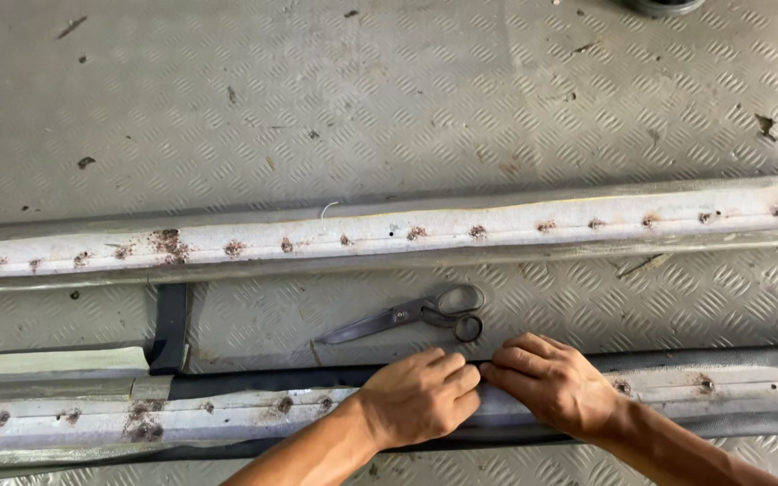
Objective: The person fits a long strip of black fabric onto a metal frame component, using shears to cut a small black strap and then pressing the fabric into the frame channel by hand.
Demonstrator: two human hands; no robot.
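A long pale strip (227,409) with rusty fastener marks lies across the bottom of the head view, with a dark rubber edging (263,380) along its upper side. My left hand (420,396) and my right hand (551,382) rest side by side on it, fingertips pinching the dark edging where they meet. Just beyond the hands lie grey metal scissors (411,315), shut, tips pointing left.
A second long pale strip (389,234) with rust spots runs across the middle. A dark strap piece (170,328) stands between the two strips at left. All lie on grey checker-plate metal flooring (389,99) with small debris.
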